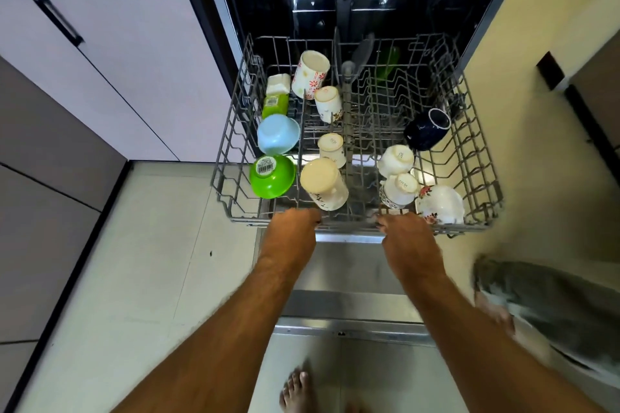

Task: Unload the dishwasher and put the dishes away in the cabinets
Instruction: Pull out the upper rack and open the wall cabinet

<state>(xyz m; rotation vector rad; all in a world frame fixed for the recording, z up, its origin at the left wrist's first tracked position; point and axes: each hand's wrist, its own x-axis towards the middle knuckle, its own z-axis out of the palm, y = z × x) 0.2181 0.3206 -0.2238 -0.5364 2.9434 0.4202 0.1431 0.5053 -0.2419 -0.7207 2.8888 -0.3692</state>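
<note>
Both hands, left hand and right hand, curl their fingers over the front rail of a dishwasher rack holding upturned cups and bowls.

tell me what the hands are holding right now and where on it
Both the left hand and the right hand grip the dish rack by its front rim, fingers curled over the wire.

1. Green bowl, upside down at the rack's near left: white barcode sticker on its base, digits too small to read.
2. Small white cups, right of centre: printed base marks, illegible.
3. Green container, far left: label, unreadable.
</note>
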